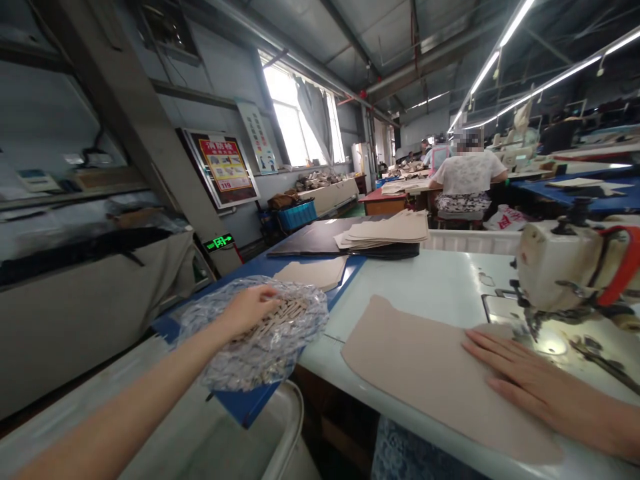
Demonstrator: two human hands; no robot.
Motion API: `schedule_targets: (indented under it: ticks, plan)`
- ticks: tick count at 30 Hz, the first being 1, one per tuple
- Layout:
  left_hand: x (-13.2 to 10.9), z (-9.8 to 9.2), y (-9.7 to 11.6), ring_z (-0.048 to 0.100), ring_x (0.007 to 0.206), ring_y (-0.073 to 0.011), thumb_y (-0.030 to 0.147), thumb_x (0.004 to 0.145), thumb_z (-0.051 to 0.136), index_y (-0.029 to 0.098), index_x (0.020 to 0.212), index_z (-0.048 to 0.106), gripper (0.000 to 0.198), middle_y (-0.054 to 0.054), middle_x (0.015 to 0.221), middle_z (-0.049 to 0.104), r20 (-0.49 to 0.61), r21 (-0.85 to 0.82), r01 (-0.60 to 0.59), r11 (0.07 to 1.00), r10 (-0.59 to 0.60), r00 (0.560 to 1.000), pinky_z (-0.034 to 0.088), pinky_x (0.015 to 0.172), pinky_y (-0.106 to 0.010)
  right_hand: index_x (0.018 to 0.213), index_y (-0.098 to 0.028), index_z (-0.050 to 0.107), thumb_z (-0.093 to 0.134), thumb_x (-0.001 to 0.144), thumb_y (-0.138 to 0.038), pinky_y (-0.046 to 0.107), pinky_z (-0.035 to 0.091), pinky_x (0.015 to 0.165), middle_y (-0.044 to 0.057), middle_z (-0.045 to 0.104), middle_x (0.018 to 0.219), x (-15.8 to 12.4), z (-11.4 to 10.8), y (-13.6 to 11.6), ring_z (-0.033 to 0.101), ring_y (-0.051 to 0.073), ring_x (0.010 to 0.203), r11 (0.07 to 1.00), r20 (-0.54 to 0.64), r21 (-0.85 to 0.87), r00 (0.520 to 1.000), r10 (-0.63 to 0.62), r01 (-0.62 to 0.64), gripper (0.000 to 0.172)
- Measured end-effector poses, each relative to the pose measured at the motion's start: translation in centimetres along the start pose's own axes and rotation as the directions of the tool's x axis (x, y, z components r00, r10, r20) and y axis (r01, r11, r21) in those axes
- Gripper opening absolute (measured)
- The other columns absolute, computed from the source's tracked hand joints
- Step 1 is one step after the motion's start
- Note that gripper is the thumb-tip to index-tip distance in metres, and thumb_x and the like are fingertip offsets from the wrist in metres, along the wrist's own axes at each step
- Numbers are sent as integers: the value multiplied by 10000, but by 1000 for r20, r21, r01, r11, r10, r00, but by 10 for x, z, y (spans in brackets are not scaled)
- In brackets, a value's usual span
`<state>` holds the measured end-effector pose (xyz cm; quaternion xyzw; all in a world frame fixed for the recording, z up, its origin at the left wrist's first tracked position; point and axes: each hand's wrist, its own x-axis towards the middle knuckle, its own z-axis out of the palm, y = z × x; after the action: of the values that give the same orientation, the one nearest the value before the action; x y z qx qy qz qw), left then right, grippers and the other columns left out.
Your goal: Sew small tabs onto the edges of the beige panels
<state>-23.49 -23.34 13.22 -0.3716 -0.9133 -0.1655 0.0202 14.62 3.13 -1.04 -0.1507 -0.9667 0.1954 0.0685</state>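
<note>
My left hand (pixel 247 308) reaches out to a clear plastic bag (pixel 260 340) full of small beige pieces and rests inside its opening, fingers curled down among the pieces. Whether it grips any piece is hidden. My right hand (pixel 525 380) lies flat, fingers stretched out, on a large beige cut panel (pixel 425 373) spread on the pale sewing table (pixel 440 280). The panel's far end sits beneath the needle area of a white sewing machine (pixel 565 267).
A stack of beige panels (pixel 390 230) lies on dark material at the table's far side, with one more panel (pixel 313 272) on the blue board. A seated person (pixel 467 177) works at a bench beyond. A metal rail (pixel 290 427) runs below the bag.
</note>
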Motion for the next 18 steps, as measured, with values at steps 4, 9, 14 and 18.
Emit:
schedule_targets:
  ticks: [4,9,14,18]
  plan:
    - [15,13,-41,649,789,-273,191,655,564,193,643,672,108,-40,731,720,81,34,44,998,-46,996,464,725,-313,1387,-338,355,442,884,-523,542,224,1097,3,301,1460,5,-7,1,277,306,1337,1000,22,2,1000,-18,18,543]
    - [20,20,-48,638,758,-258,196,645,522,184,693,680,165,-44,689,699,81,25,94,995,-96,992,454,672,-296,1379,-334,380,432,882,-536,554,227,1093,6,315,1458,-2,-9,1,280,319,1336,1000,24,-31,1000,5,-4,539]
    - [24,14,-52,628,673,-217,223,654,492,183,704,671,190,-2,600,668,113,10,125,992,-125,986,451,576,-255,1410,-331,312,374,909,-530,566,186,1102,3,270,1479,-7,-4,0,242,301,1356,998,30,-58,999,32,-31,543]
    - [23,19,-50,638,708,-208,230,621,550,188,709,665,151,6,670,686,85,28,90,996,-92,992,462,623,-254,1393,-308,365,396,908,-516,551,243,1092,30,333,1455,-7,-2,-2,290,302,1338,999,-34,-34,999,5,-6,529]
